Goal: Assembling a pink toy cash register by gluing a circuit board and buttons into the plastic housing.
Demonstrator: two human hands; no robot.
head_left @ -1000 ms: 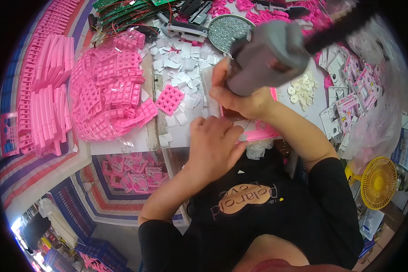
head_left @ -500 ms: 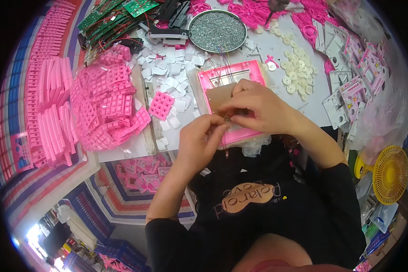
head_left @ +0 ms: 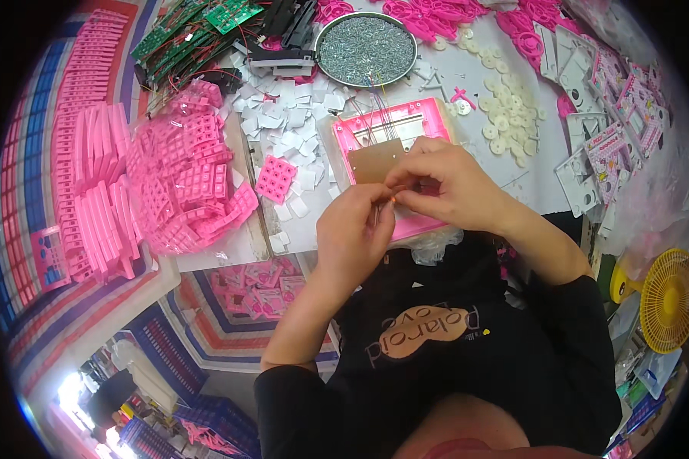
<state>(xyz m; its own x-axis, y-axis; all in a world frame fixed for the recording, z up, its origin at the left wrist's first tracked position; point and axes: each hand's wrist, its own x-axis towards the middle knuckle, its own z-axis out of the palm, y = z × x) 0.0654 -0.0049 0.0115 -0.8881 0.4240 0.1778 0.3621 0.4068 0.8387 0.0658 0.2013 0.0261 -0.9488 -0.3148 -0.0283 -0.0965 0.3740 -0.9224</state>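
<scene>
My left hand [head_left: 352, 228] and my right hand [head_left: 455, 187] meet over the near part of a pink plastic casing [head_left: 439, 115]. Both are closed in a pinch, fingertips almost touching. Between them shows a tiny orange spot [head_left: 393, 200], and thin wire seems to run through the fingers; its exact form is too small to make out. Inside the casing lies a brown board [head_left: 373, 162], partly covered by my right hand. Thin dark wires [head_left: 377, 122] rise beyond it toward a metal strip [head_left: 409, 128]. The casing rests on clear plastic wrapping [head_left: 436, 246].
Left of the casing lie white paper pieces [head_left: 292, 115], a pink keypad [head_left: 275, 179] and bagged pink keypads [head_left: 180, 172]. Behind stand a round dish of screws [head_left: 367, 50] and green circuit boards [head_left: 184, 38]. White discs [head_left: 505, 115] and printed panels [head_left: 612, 145] lie right, above a yellow fan [head_left: 666, 302].
My hands have drawn closer together, the left one moving slightly right. An orange spot now shows between the fingertips, where a greenish bit showed before. The whole view has shifted a little.
</scene>
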